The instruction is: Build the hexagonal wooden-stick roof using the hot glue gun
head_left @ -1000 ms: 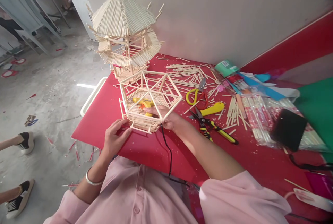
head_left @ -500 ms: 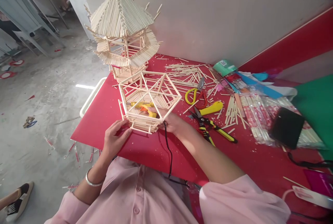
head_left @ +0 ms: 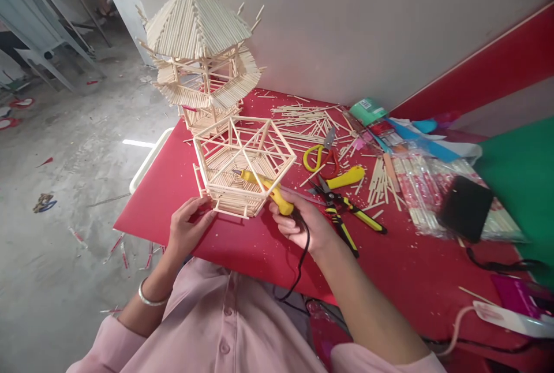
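A hexagonal frame of thin wooden sticks (head_left: 242, 162) stands on the red table (head_left: 242, 240). My left hand (head_left: 187, 228) rests against the frame's near left edge, fingers curled on it. My right hand (head_left: 303, 224) grips a yellow glue gun (head_left: 266, 185) with a black cord; its nozzle reaches over the frame's rim into the inside. Behind the frame stands a finished stick pagoda (head_left: 199, 55) with a pointed roof.
To the right lie yellow-handled scissors (head_left: 318, 156), yellow-black cutters (head_left: 346, 211), a yellow knife (head_left: 350, 176), loose sticks (head_left: 303, 119), packets of sticks (head_left: 428, 188) and a black phone (head_left: 465, 208). A grey wall is behind. The table's left edge drops to a concrete floor.
My right hand has drawn back out of the frame toward me, lifting the glue gun so only its tip stays over the frame. The left hand kept its place.
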Demonstrator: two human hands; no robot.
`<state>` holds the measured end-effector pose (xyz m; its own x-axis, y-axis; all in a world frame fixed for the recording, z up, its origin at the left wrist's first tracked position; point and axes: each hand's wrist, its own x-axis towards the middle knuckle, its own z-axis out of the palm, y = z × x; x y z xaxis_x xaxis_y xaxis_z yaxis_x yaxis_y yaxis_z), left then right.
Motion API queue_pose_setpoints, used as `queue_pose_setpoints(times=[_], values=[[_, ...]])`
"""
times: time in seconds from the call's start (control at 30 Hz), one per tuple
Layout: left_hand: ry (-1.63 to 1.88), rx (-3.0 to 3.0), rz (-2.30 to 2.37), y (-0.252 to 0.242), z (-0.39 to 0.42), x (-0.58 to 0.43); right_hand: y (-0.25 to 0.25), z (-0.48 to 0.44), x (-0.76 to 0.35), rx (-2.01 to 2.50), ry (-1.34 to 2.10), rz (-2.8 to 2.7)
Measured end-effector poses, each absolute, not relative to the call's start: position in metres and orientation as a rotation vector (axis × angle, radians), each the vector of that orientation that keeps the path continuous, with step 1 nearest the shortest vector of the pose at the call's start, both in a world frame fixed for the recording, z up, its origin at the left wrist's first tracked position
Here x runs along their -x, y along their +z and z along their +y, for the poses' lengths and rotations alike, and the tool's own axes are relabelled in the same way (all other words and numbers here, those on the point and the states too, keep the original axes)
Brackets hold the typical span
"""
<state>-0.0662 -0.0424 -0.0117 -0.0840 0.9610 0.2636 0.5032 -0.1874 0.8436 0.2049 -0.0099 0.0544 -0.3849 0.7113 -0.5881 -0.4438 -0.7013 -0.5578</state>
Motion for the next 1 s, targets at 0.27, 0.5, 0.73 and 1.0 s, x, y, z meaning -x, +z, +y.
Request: queue_pose_setpoints(times=[0.27, 0.5, 0.73, 1.0], values=[[1.240, -1.706, 1.573, -0.011, -0.043, 0.066, 0.047, -0.073, -0.215, 1.349, 1.843, -0.792], [1.263, -1.725, 1.548, -0.012, -0.042, 0.067, 0.037, -0.061, -0.191, 1.265, 1.836, -0.535], [1.291, -1.712, 1.525, -0.015, -0.042, 0.067, 0.049, -0.064, -0.175, 1.185, 1.804, -0.439], [1.317, -1.659, 1.610, -0.016, -0.042, 0.067, 0.053, -0.076, -0.149, 1.177, 1.618, -0.468]])
